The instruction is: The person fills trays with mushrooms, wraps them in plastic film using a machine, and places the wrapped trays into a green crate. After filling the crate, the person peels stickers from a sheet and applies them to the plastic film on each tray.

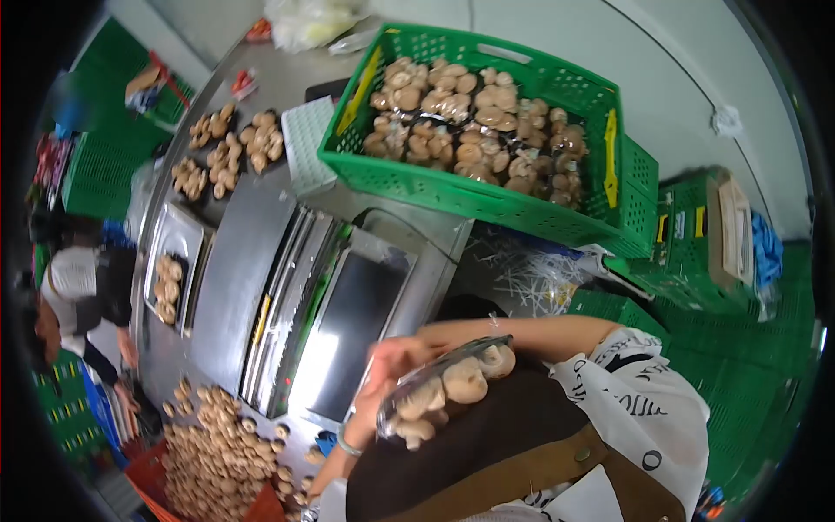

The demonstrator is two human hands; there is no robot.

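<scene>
A film-wrapped pack of brown mushrooms (464, 380) is tilted in front of the dark apron. My left hand (369, 407), with a bracelet at the wrist, grips the pack's left end. Along the pack's far side stretches my right forearm, and my right hand (402, 352) is close to my left one; blur and overlap hide its fingers. Beyond the hands stands a metal wrapping machine (239, 287) with a dark, shiny plate (361, 317). Another tray of mushrooms (168, 287) lies on the machine's far side.
A green crate (487, 202) full of wrapped mushroom packs stands at the top. Loose mushrooms (217, 444) are heaped by a red crate (150, 478) at lower left. Mushroom packs (223, 163) lie at upper left. Another person (74, 278) is at far left. Stacked green crates (687, 235) stand right.
</scene>
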